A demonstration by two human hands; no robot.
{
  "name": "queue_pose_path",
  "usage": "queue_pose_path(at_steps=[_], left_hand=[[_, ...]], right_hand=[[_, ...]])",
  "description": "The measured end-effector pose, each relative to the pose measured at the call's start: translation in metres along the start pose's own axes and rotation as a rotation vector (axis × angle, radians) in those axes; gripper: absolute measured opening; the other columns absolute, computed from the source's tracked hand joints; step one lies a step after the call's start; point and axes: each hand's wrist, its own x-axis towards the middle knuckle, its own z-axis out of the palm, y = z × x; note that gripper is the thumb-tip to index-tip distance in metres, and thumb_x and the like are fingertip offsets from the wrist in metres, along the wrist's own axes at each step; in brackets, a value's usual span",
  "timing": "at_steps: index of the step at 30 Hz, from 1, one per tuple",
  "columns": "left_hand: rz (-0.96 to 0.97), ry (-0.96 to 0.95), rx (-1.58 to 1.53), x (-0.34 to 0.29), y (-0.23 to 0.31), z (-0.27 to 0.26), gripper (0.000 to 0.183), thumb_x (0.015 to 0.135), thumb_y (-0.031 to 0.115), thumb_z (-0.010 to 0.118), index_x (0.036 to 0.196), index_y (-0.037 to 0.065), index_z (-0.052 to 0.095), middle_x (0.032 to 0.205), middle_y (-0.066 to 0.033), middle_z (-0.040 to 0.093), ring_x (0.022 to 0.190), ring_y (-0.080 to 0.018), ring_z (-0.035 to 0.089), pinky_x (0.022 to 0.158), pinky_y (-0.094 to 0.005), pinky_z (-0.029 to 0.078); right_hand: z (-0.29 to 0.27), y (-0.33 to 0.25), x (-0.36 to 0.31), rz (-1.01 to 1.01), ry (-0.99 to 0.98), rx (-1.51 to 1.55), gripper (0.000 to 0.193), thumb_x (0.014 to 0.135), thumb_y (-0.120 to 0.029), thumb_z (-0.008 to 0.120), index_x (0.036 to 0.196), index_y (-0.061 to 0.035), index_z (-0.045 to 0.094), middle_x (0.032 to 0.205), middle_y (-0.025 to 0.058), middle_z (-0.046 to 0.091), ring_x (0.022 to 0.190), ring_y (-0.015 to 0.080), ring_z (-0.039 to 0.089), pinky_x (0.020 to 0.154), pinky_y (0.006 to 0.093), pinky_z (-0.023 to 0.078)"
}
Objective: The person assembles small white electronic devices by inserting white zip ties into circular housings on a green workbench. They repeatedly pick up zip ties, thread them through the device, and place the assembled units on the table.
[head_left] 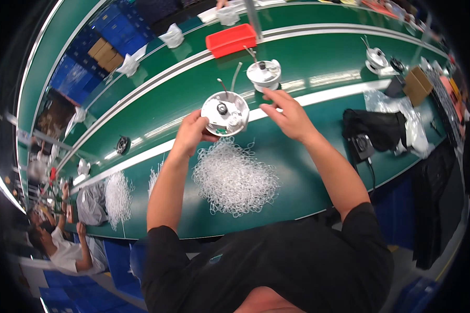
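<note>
My left hand (193,131) grips a round white plastic housing (212,110) by its left edge. Its open face is turned up, showing a black round part in the middle and a bit of green near the lower edge; wires stick up from its far side. My right hand (286,113) is empty, thumb and fingers apart, just right of that housing. Close beyond its fingertips stands a second white housing (264,78) with a black knob-like part and wires on top. Below my hands lies a large pile of clear looped ties (237,180) on the green table.
A red bin (231,40) stands beyond the green belt (318,68). Another white unit (377,58) sits far right, near a cardboard box (418,86), a black cloth (373,123) and a plastic bag (397,107). More ties (118,195) and a grey bag (91,203) lie left, near a co-worker (70,250).
</note>
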Motion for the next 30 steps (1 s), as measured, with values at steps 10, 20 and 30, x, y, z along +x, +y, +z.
queue_pose_path(at_steps=[10,20,30], left_hand=[[0.009,-0.253,0.107,0.000,-0.018,0.099,0.040,0.091,0.010,0.046,0.127,-0.007,0.053,0.095,-0.0132,0.069,0.070,-0.0188,0.069,0.059,-0.0282,0.061],[-0.069,-0.346,0.127,-0.001,-0.029,0.123,0.036,0.090,0.010,0.050,0.121,-0.008,0.055,0.093,-0.0128,0.067,0.070,-0.0186,0.069,0.058,-0.0291,0.060],[-0.159,-0.400,0.003,0.002,-0.045,0.135,0.036,0.090,0.011,0.051,0.121,-0.007,0.054,0.092,-0.0150,0.067,0.070,-0.0202,0.070,0.059,-0.0291,0.060]], right_hand=[[-0.036,0.033,-0.022,0.318,-0.326,-0.268,0.041,0.097,-0.035,0.054,0.099,0.0033,0.067,0.095,0.0234,0.069,0.093,0.0405,0.066,0.083,0.0466,0.050],[-0.053,0.043,-0.024,-0.096,-0.148,-0.151,0.032,0.102,-0.024,0.052,0.114,-0.0002,0.069,0.105,0.0135,0.066,0.098,0.0293,0.063,0.088,0.0384,0.049],[-0.054,0.045,-0.027,0.251,-0.273,0.121,0.032,0.102,-0.027,0.053,0.109,-0.0022,0.072,0.081,0.0065,0.070,0.078,0.0111,0.064,0.068,0.0288,0.050]])
